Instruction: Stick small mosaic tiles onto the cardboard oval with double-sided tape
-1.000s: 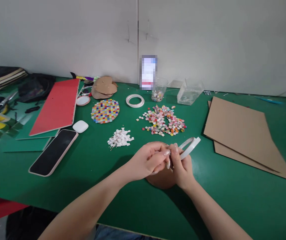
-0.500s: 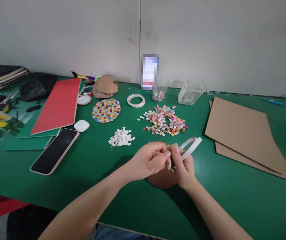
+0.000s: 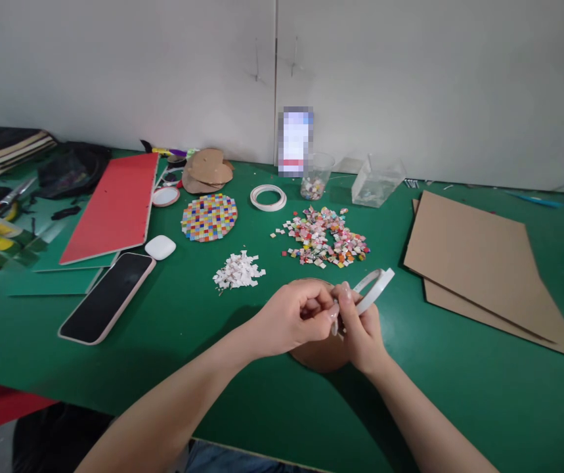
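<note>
My right hand (image 3: 363, 328) is closed on a roll of white double-sided tape (image 3: 376, 293), which sticks up past the thumb and fingers. Against it, my left hand (image 3: 299, 318) pinches at a small white end, probably of the tape, between thumb and forefinger; the fingertips partly cover it. Beneath both hands lies a round cardboard disc (image 3: 318, 358), half hidden by them. Just beyond is a loose heap of small coloured mosaic tiles (image 3: 324, 240). A pile of white paper scraps (image 3: 240, 270) lies left of the disc.
A tile-covered disc (image 3: 209, 218), another tape roll (image 3: 268, 198), a plastic cup (image 3: 315, 184) and a clear box (image 3: 376, 187) stand farther back. Cardboard sheets (image 3: 478, 263) lie right. At left are a phone (image 3: 109, 297), white case (image 3: 160, 247) and red board (image 3: 117, 207).
The tape roll has tilted slightly and shifted a little left in my right hand. My left fingers have moved slightly at the pinch, staying close to the right thumb.
</note>
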Motion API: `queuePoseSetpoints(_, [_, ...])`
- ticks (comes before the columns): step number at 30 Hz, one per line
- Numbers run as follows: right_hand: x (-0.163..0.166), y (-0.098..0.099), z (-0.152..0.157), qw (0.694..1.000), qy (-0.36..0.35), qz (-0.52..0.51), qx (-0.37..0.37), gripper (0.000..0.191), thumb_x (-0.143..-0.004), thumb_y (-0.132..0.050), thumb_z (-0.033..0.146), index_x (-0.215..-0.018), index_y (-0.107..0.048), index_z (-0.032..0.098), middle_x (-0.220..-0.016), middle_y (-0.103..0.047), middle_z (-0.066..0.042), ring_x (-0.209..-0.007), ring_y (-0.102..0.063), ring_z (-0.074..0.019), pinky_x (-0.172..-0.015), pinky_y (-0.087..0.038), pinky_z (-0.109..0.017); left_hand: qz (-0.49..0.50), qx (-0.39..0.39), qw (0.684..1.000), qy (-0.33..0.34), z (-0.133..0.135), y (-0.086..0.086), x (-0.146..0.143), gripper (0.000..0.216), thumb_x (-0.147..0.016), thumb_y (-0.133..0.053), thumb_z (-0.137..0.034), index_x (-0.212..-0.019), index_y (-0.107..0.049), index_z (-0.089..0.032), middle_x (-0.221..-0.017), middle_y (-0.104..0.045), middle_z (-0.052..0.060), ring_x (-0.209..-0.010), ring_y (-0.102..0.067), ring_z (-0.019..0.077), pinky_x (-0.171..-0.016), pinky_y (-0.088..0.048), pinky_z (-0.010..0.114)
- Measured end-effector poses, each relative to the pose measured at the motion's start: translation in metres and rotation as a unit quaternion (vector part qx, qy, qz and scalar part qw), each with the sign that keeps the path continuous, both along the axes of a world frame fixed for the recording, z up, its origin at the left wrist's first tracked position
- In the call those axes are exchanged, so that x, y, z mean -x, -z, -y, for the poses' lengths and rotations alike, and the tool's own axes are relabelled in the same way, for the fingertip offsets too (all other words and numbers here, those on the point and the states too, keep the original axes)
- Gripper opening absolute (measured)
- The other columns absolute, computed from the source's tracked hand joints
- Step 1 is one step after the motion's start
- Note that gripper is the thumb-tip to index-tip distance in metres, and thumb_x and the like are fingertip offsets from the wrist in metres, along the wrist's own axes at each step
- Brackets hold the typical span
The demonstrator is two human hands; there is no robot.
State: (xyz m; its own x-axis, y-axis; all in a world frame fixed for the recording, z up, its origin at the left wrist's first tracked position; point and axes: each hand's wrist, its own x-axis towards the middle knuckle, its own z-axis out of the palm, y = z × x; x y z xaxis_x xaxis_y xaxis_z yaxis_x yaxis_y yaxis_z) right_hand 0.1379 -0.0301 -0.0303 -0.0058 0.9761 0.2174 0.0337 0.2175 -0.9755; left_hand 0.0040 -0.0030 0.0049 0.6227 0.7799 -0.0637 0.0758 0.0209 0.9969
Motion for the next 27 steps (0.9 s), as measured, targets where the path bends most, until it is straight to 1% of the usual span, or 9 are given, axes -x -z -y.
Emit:
queuePoseSetpoints(2, [-0.0007, -0.0003, -0.0003, 1.000, -0.006, -0.006, 0.000, 0.046, -0.091, -0.041, 0.047, -0.055, -0.044, 0.020, -0.050, -0.037, 0.004, -0.046, -0.030, -0.0100, -0.048, -0.029, -0.025, -0.005, -0.006, 1.000, 0.003, 0.0003, 0.0001, 0.0008, 0.009, -0.073, -0.050, -0.010, -0.065, -0.046, -0.015, -0.059, -0.051, -0.004, -0.052, -0.043, 0.0055, -0.047, -0.032, 0.016])
queuePoseSetpoints(4, [-0.0014, -0.0004, -0.0002, 1.000, -0.005, -0.011, 0.005, 0.046, -0.090, -0.042, 0.049, -0.055, -0.044, 0.020, -0.050, -0.037, 0.004, -0.046, -0.031, -0.0101, -0.047, -0.029, -0.025, 0.001, 0.002, 1.000, 0.011, 0.0006, -0.0016, 0.0014, 0.008, -0.074, -0.050, -0.011, -0.067, -0.048, -0.015, -0.057, -0.048, -0.005, -0.048, -0.039, 0.0044, -0.044, -0.029, 0.016])
queuePoseSetpoints(7, [-0.0019, -0.0005, 0.0005, 1.000, -0.006, -0.023, 0.011, 0.046, -0.090, -0.042, 0.049, -0.055, -0.043, 0.020, -0.051, -0.037, 0.004, -0.046, -0.030, -0.0096, -0.046, -0.028, -0.024, 0.027, 0.027, 0.999, 0.024, 0.0007, -0.0051, 0.0016, 0.012, -0.081, -0.046, -0.016, -0.070, -0.050, -0.014, -0.049, -0.039, -0.008, -0.041, -0.031, 0.0033, -0.039, -0.024, 0.016])
queuePoseSetpoints(10, [-0.0015, -0.0012, 0.0008, 0.999, -0.013, -0.031, 0.020, 0.046, -0.091, -0.042, 0.048, -0.055, -0.042, 0.019, -0.049, -0.036, 0.005, -0.044, -0.029, -0.0088, -0.044, -0.026, -0.024, 0.036, 0.034, 0.998, 0.027, 0.0005, -0.0064, 0.0018, 0.017, -0.084, -0.044, -0.020, -0.069, -0.050, -0.014, -0.043, -0.032, -0.010, -0.037, -0.028, 0.0034, -0.037, -0.022, 0.016])
queuePoseSetpoints(15, [-0.0010, -0.0028, -0.0006, 1.000, -0.011, -0.004, -0.015, 0.046, -0.092, -0.041, 0.046, -0.055, -0.043, 0.019, -0.050, -0.039, 0.004, -0.045, -0.032, -0.0089, -0.045, -0.028, -0.023, 0.019, 0.030, 0.999, 0.024, 0.0001, -0.0052, 0.0024, 0.017, -0.084, -0.045, -0.019, -0.068, -0.049, -0.015, -0.043, -0.029, -0.010, -0.038, -0.027, 0.0033, -0.036, -0.021, 0.015])
queuePoseSetpoints(18, [-0.0011, -0.0017, -0.0014, 0.999, -0.018, -0.005, -0.029, 0.045, -0.093, -0.040, 0.042, -0.056, -0.044, 0.019, -0.050, -0.040, 0.004, -0.045, -0.032, -0.0088, -0.046, -0.028, -0.023, 0.013, 0.017, 1.000, 0.021, -0.0003, -0.0055, 0.0019, 0.017, -0.083, -0.045, -0.018, -0.066, -0.049, -0.014, -0.045, -0.032, -0.010, -0.039, -0.028, 0.0031, -0.038, -0.022, 0.015])
queuePoseSetpoints(23, [-0.0006, 0.0008, -0.0010, 0.999, -0.029, -0.012, -0.036, 0.043, -0.095, -0.038, 0.038, -0.058, -0.046, 0.019, -0.049, -0.042, 0.004, -0.045, -0.033, -0.0088, -0.046, -0.028, -0.023, 0.006, -0.024, 1.000, 0.005, -0.0008, -0.0029, 0.0001, 0.017, -0.079, -0.046, -0.012, -0.062, -0.048, -0.013, -0.055, -0.047, -0.005, -0.048, -0.038, 0.0039, -0.044, -0.028, 0.015])
queuePoseSetpoints(27, [-0.0010, 0.0010, -0.0003, 0.999, -0.033, -0.015, -0.036, 0.043, -0.095, -0.039, 0.038, -0.057, -0.045, 0.018, -0.049, -0.042, 0.004, -0.046, -0.033, -0.0086, -0.045, -0.026, -0.023, 0.007, -0.016, 1.000, 0.009, -0.0009, 0.0015, 0.0000, 0.014, -0.077, -0.048, -0.011, -0.063, -0.048, -0.013, -0.060, -0.053, -0.002, -0.054, -0.045, 0.0054, -0.047, -0.033, 0.015])
